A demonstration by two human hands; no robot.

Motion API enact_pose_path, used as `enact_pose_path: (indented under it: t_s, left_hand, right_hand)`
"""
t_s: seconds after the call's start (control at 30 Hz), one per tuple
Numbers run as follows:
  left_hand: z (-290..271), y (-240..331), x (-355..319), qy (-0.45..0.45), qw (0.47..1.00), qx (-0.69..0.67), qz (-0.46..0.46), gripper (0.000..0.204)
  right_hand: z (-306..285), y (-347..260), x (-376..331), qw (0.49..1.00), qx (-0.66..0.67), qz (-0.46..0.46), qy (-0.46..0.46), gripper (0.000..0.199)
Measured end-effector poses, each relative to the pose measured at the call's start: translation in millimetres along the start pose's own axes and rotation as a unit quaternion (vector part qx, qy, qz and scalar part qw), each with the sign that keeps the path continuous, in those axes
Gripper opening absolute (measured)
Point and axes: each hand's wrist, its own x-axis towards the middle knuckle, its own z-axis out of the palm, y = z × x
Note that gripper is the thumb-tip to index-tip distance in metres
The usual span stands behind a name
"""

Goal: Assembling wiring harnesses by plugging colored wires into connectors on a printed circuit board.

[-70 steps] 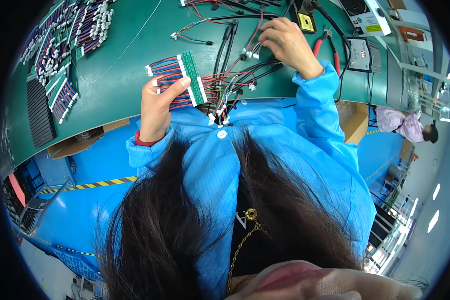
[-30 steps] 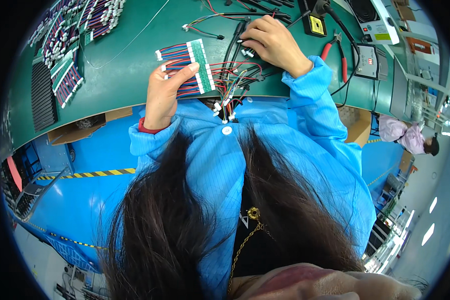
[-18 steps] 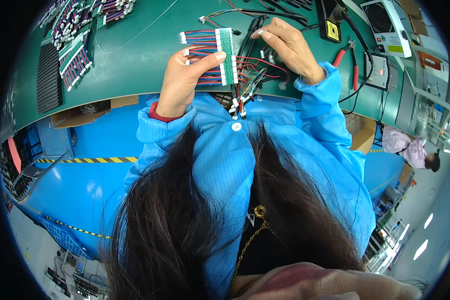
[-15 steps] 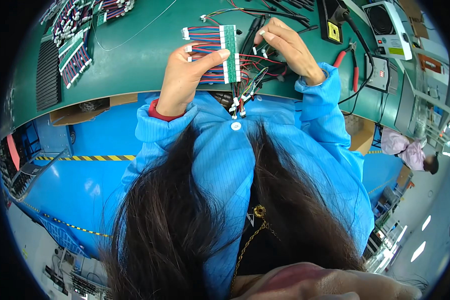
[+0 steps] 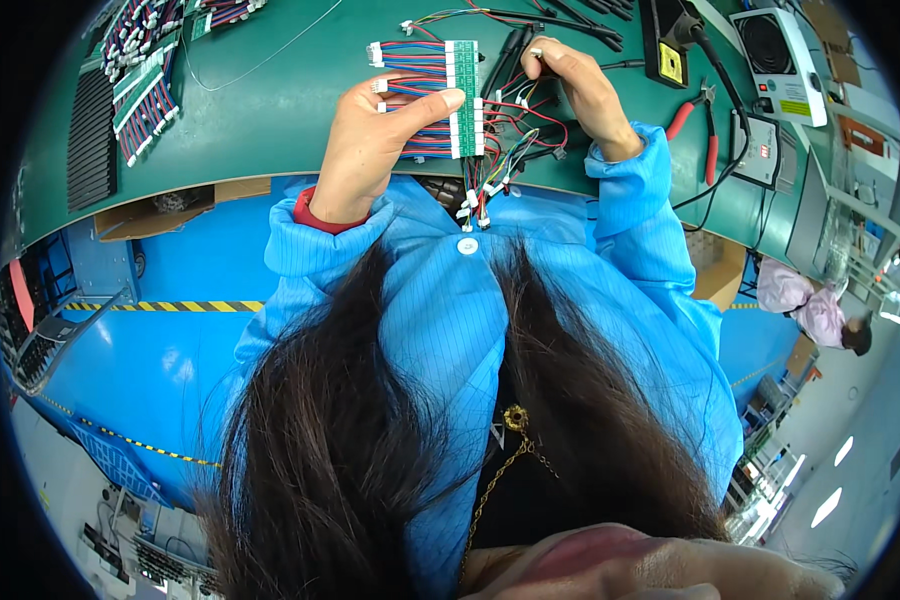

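My left hand (image 5: 363, 140) grips a strip of green circuit boards (image 5: 467, 100), thumb on its face, fingers hidden behind. Several bundles of red, blue and black wires (image 5: 410, 58) with white plugs come out of the strip's left side. On its right side, thin red and black leads (image 5: 515, 125) with small connectors spread over the bench. Further multicoloured wires (image 5: 485, 195) hang over the bench edge toward my body. Right of the strip, my right hand (image 5: 590, 95) is closed in a pinch. Something small and pale shows at its fingertips, too small to name.
Red-handled pliers (image 5: 711, 140), a yellow sponge in a black stand (image 5: 672, 65) and a white fan box (image 5: 776, 62) occupy the green bench's right side. Finished-looking wired boards (image 5: 145, 105) and a black ribbed strip (image 5: 92, 145) lie left. Black tubes (image 5: 585, 30) lie behind.
My right hand has moved slightly away from my body, and its fingers have drawn closer together. The board strip, still in my left hand, has shifted a little farther away.
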Motion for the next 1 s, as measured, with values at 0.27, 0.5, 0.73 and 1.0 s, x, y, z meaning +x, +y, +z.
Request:
enact_pose_path:
  t_s: [0.27, 0.5, 0.73, 1.0]
  left_hand:
    - [1.2, -0.7, 1.2, 0.005, 1.0, 0.01, 0.005, 0.025]
    - [3.2, -0.2, 0.7, -0.001, 1.0, 0.008, -0.001, 0.025]
    - [4.3, -1.7, 0.2, -0.006, 1.0, -0.011, 0.003, 0.024]
    - [15.4, 4.2, -8.6, 0.0, 0.999, 0.01, 0.04, 0.021]
  right_hand:
    - [7.7, -10.4, -7.7, 0.997, 0.035, 0.061, 0.04, 0.016]
    - [14.2, -29.7, -8.4, 0.994, 0.067, 0.087, 0.027, 0.013]
    - [14.0, -34.7, -8.6, 0.999, -0.037, 0.027, 0.009, 0.012]
    - [24.8, -41.8, -12.5, 0.997, 0.047, 0.044, 0.032, 0.009]
